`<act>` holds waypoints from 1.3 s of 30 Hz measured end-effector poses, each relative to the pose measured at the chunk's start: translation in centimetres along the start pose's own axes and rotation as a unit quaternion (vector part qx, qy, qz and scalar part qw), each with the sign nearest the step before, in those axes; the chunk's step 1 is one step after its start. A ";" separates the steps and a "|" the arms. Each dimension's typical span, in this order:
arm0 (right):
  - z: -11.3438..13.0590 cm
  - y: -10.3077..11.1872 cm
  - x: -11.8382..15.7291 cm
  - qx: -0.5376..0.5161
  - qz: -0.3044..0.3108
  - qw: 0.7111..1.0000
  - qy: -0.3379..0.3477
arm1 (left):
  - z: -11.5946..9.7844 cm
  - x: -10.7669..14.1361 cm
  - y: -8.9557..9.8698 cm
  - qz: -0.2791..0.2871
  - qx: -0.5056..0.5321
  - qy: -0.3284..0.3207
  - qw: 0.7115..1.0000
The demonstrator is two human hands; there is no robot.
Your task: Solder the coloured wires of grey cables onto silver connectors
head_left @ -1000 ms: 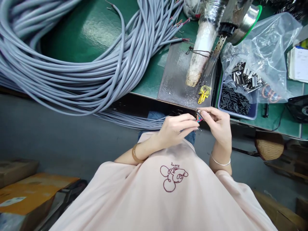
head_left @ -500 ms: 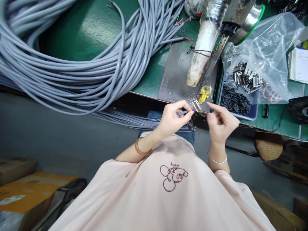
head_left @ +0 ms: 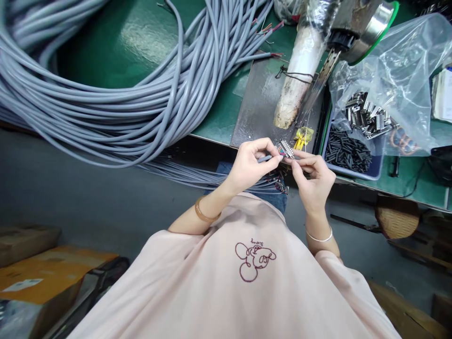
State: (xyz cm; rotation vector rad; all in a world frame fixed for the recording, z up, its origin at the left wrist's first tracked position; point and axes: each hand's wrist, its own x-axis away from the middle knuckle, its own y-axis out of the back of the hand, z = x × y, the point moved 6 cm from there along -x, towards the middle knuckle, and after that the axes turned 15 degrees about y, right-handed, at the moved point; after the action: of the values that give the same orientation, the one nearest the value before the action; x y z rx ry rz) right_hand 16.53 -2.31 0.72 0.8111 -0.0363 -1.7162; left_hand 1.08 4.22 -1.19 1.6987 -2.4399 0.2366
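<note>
My left hand [head_left: 251,162] is closed, pinching the end of a grey cable [head_left: 264,159] between thumb and fingers. Thin coloured wires [head_left: 281,151] come out at its fingertips beside a small metal multi-pin connector [head_left: 286,149]. From the other side, my right hand [head_left: 312,178] has its thumb and fingers together on the connector's near right end. Those fingertips partly cover that end. A yellow clip-like piece [head_left: 301,140] lies just beyond the hands on a dark metal plate [head_left: 252,113].
A large coil of grey cables [head_left: 141,108] covers the bench's left. Behind the hands are a wrapped white post [head_left: 294,80] and a solder wire spool [head_left: 374,33]. To the right, a blue tray [head_left: 374,172] holds black sleeves [head_left: 348,153] and bagged connectors [head_left: 369,117]. More cables [head_left: 183,176] hang below the edge.
My right hand has moved left, from apart with loosely bent fingers to closed at the connector. My left hand has shifted slightly up and still holds the cable.
</note>
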 end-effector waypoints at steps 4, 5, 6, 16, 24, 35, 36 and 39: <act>-0.4 -0.2 -0.4 -0.027 -0.009 0.999 -0.025 | -0.8 0.1 0.3 -0.054 -0.073 -0.050 0.995; -0.4 -0.3 -0.5 -0.030 -0.009 0.999 -0.023 | -1.1 0.1 0.3 -0.065 -0.087 -0.059 0.992; -0.3 -0.3 -0.7 -0.033 -0.009 0.999 -0.022 | -1.4 0.1 0.3 -0.074 -0.101 -0.067 0.990; -0.2 0.0 -2.3 -0.036 -0.017 0.999 -0.007 | -3.7 -0.3 0.4 -0.093 -0.158 -0.102 0.978; 0.6 0.2 -3.0 -0.002 -0.018 1.000 0.010 | -4.2 -0.1 0.6 -0.099 -0.166 -0.116 0.974; 2.4 0.1 -3.9 0.104 -0.007 0.989 0.106 | -4.3 -0.3 0.7 -0.093 -0.159 -0.092 0.979; 2.6 0.1 -3.9 0.112 -0.005 0.987 0.117 | -4.3 -0.3 0.7 -0.092 -0.159 -0.091 0.979; 2.7 0.1 -3.8 0.121 -0.001 0.985 0.126 | -4.3 -0.3 0.8 -0.091 -0.159 -0.087 0.979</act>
State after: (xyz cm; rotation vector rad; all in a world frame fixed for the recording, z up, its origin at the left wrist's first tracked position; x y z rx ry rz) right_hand 15.53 -0.10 4.69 1.2037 -0.0726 -1.6181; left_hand 0.66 5.74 2.90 1.8416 -2.2589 -0.3213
